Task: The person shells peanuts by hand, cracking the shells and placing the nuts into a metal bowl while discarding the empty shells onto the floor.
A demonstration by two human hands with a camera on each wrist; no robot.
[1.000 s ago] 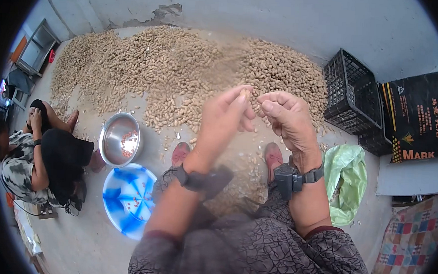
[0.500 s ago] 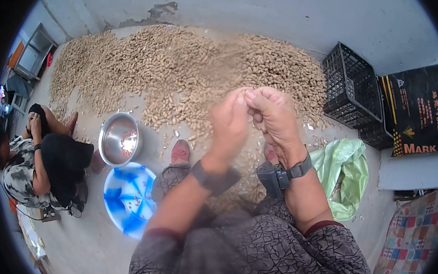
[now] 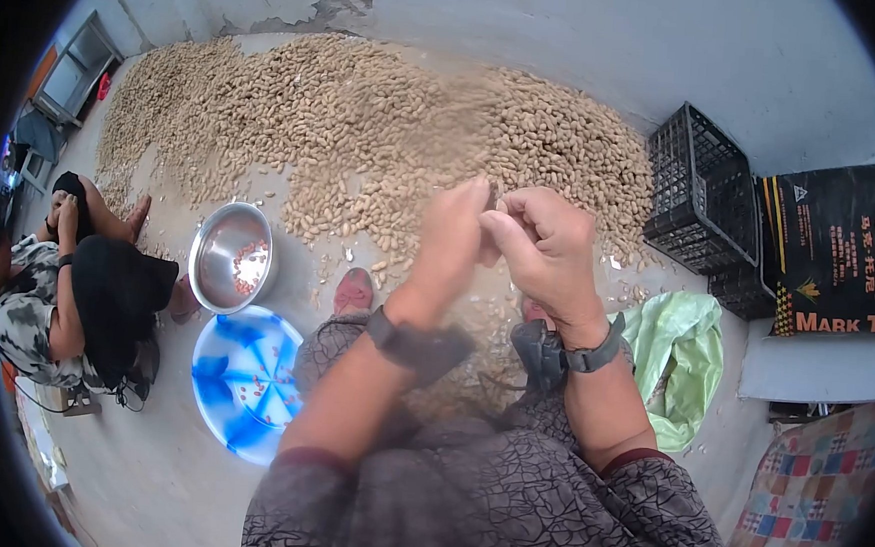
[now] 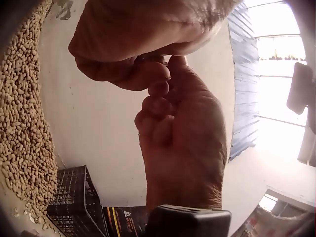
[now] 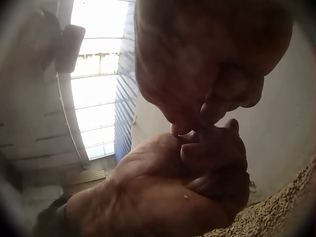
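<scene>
In the head view my left hand (image 3: 450,232) and right hand (image 3: 549,245) meet fingertip to fingertip, raised in front of the peanut heap (image 3: 366,129). Between them they pinch a peanut (image 3: 494,193), mostly covered by the fingers. The left wrist view has the curled fingers of the left hand (image 4: 143,37) above, pressed against those of the right hand (image 4: 185,128). From the right wrist the thumbs and forefingers show close together, with most of the peanut hidden. A steel bowl (image 3: 207,271) and a blue-and-white basin (image 3: 213,368), each with reddish kernels, stand to my left.
Black plastic crates (image 3: 697,204) and a black printed box (image 3: 839,253) stand at the right by the wall. A green sack (image 3: 692,364) lies beside my right leg. Another person (image 3: 49,315) sits at the far left. Loose peanuts and shells litter the floor.
One second ago my hands were apart, a peanut at the left fingertips. They came together, and the right hand has since turned, its thumb now pressing toward the left fingers.
</scene>
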